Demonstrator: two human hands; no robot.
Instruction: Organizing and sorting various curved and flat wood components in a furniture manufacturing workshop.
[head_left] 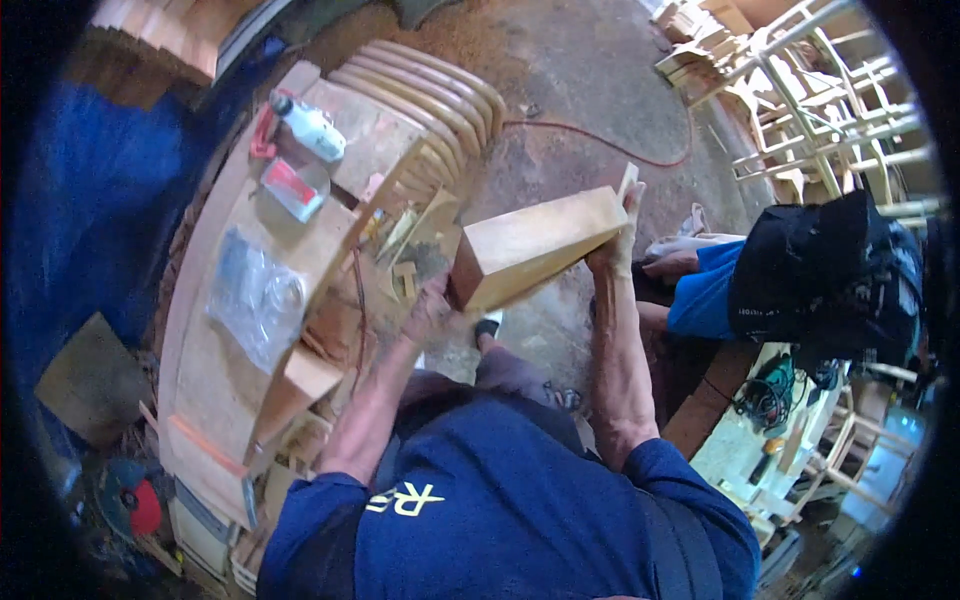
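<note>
A long, box-shaped piece of pale wood is held up in front of me, tilted so that its right end is higher. My left hand grips its lower left end, with the fingers partly hidden and a little blurred. At the other end my right hand is closed around the wood, next to a small light wooden tab that sticks up there. Whether the piece is solid or hollow I cannot tell.
A wooden workbench on my left carries a white bottle, a see-through plastic bag and curved wooden slats. Another person is close on my right, near a green power tool. A hose crosses the floor; chair frames stand beyond.
</note>
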